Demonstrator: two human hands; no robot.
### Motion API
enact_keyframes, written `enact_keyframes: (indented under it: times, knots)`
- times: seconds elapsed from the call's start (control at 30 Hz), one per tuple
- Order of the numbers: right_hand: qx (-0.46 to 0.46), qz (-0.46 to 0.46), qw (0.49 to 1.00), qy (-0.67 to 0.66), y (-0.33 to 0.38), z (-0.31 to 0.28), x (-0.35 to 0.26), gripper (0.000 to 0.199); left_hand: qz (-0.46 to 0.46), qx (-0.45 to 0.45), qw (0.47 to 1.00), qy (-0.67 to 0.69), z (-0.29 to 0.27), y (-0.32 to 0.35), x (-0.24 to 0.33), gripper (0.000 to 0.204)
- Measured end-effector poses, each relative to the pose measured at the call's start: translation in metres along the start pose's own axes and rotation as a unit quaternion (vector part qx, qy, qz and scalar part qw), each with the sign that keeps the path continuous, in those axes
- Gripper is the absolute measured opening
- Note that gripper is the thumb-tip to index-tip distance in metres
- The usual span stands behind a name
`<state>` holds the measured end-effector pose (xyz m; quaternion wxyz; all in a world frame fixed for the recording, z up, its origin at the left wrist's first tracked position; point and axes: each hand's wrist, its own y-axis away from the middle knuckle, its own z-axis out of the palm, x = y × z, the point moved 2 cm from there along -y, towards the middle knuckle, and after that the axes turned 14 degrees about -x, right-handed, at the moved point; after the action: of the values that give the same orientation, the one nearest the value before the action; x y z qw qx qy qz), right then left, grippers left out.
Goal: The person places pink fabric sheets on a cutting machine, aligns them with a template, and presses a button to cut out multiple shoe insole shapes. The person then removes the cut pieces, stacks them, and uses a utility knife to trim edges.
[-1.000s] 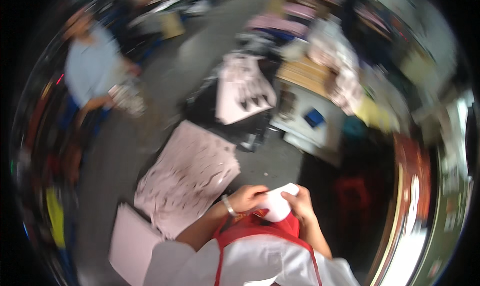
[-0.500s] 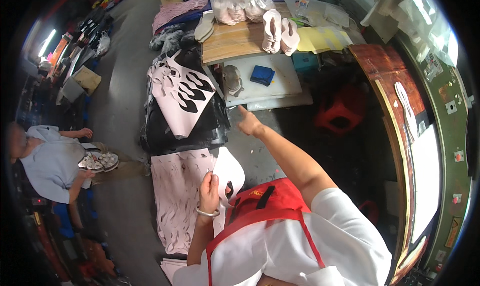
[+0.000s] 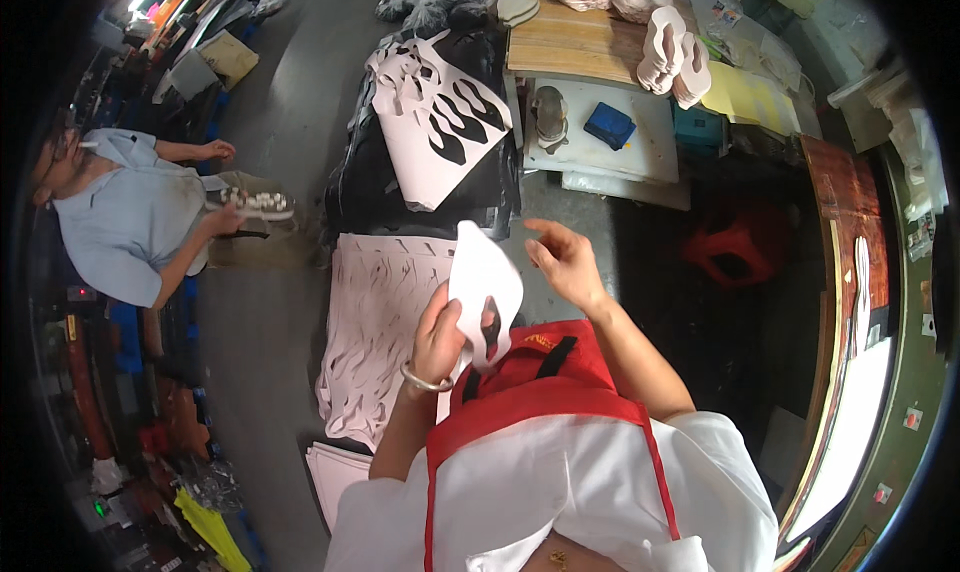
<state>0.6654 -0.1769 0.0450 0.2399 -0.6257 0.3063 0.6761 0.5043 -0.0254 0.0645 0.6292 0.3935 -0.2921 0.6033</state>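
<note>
My left hand (image 3: 437, 334) grips a pale shoe-upper piece (image 3: 478, 272) by its left edge. It is a flat curved piece with a long opening toward its lower end, held in front of my red apron (image 3: 540, 364). To the right of it, my right hand (image 3: 563, 262) is in the air, holding nothing, index finger stretched out and thumb apart. Under and left of my left hand lies a stack of pink sheets (image 3: 385, 322) full of wavy cut-outs. Beyond that stack, another cut pink sheet (image 3: 415, 162) drapes over black material (image 3: 355, 187).
A wooden table (image 3: 570, 47) at the back bears stacked pale pieces (image 3: 665, 52). Below it, a white board (image 3: 640, 162) holds a blue cloth (image 3: 609, 126). A red stool (image 3: 738, 252) is at right, before a green machine (image 3: 912, 372). At left, a person (image 3: 130, 212) holds a shoe-like item.
My right hand has drawn back toward the pale piece in my left hand, its arm now bent. My view has shifted; the piece remains in my left hand.
</note>
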Motion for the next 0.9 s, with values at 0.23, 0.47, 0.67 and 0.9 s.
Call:
enact_keyframes:
  times: [0.23,0.47,0.67,0.9]
  knots:
    - [0.113,-0.248,0.911,0.309,0.062,-0.019,-0.094,0.051,-0.02,-0.144,0.989,0.008,0.049,-0.032,0.028,0.038]
    - [0.038,-0.088,0.992,-0.081,0.092,-0.025,-0.083,0.058,-0.043,-0.208,0.976,0.053,0.068,-0.037,0.031,0.039]
    - [0.062,-0.095,0.985,-0.131,0.108,-0.019,-0.077,0.015,-0.055,-0.251,0.966,-0.031,0.074,-0.03,0.029,0.036]
    - [0.24,-0.101,0.929,-0.262,0.114,-0.066,-0.07,0.013,-0.083,-0.316,0.941,-0.081,0.083,-0.032,0.026,0.036]
